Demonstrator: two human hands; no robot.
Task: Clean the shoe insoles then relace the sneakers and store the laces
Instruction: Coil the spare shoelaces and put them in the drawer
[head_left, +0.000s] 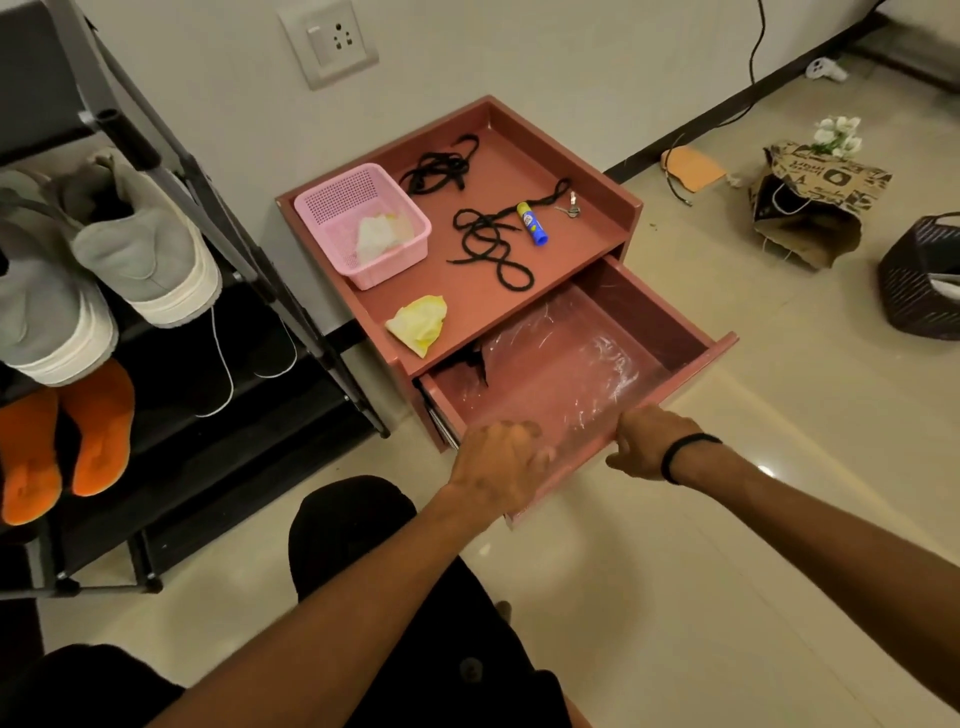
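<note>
A reddish-brown bedside cabinet (618, 208) stands against the wall with its drawer (696, 338) pulled out. Clear plastic film (566, 353) lines the drawer. Two black shoelaces lie on the cabinet top: one bundle (439, 166) at the back, one looser coil (488, 244) in the middle. My left hand (498, 462) grips the drawer's front edge near its left end. My right hand (649, 441), with a black band on the wrist, grips the same edge further right. Grey sneakers (140, 244) sit on the shoe rack at the left.
A pink basket (332, 208) with a cloth in it, a yellow cloth (418, 322), a blue-and-yellow tube (532, 223) and keys (570, 208) lie on the cabinet top. Orange slippers (98, 431) sit on the black rack. A paper bag (810, 202) and dark basket (919, 280) stand on the floor.
</note>
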